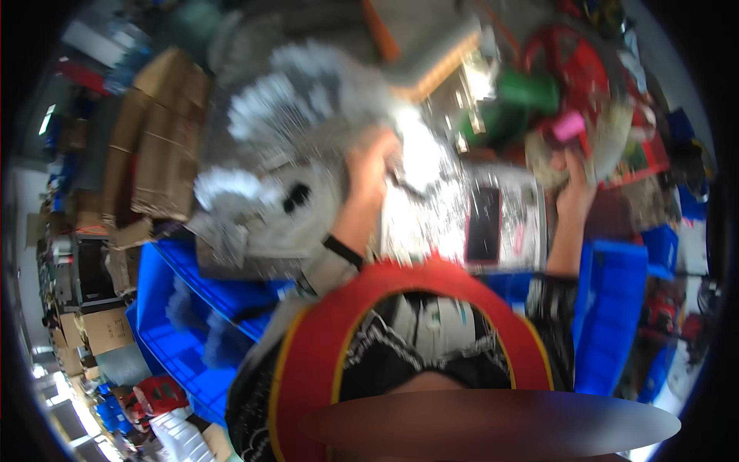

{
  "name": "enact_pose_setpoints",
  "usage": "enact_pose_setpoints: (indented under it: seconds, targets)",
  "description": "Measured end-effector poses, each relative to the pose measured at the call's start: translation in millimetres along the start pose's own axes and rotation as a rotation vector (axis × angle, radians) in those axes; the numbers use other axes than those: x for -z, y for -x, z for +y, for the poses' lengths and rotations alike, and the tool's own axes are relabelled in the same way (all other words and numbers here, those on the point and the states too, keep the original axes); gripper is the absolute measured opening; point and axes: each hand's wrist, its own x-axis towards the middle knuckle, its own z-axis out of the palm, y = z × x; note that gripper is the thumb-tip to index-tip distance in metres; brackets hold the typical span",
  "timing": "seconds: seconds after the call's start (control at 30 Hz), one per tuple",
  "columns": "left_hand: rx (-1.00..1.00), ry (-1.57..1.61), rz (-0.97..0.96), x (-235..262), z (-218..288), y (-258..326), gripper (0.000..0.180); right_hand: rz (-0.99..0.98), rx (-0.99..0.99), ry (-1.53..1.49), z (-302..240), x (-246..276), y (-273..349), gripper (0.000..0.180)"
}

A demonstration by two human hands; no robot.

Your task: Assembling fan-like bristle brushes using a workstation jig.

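Observation:
My left hand reaches over the brightly lit metal worktop, its fingers smeared by motion. Whether anything is in them cannot be made out. Left of it lie bunches of pale, thin strip-like pieces, and a smaller white bunch sits nearer to me. My right hand is raised at the right, just below a pink cylinder-shaped part beside a machine. Blur hides whether its fingers touch that part. A dark phone-like slab lies on the worktop between my forearms.
A green machine body with a red wheel stands at the far right. Blue bins flank me, one on the left and one on the right. Cardboard boxes stand at the left. An orange-edged panel is at the back.

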Motion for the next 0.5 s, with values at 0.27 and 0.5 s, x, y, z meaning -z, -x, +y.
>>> enact_pose_setpoints:
  seconds: [0.27,0.5]
  targets:
    - [0.022,0.011,0.037,-8.1,6.2,24.0,0.020,0.245,0.755,0.194,-137.5,-24.2,42.1,0.038]
    - [0.090,0.008,0.032,-8.8,8.8,21.6,0.020,-0.282,1.439,-0.023,-232.4,-65.8,15.1,0.049]
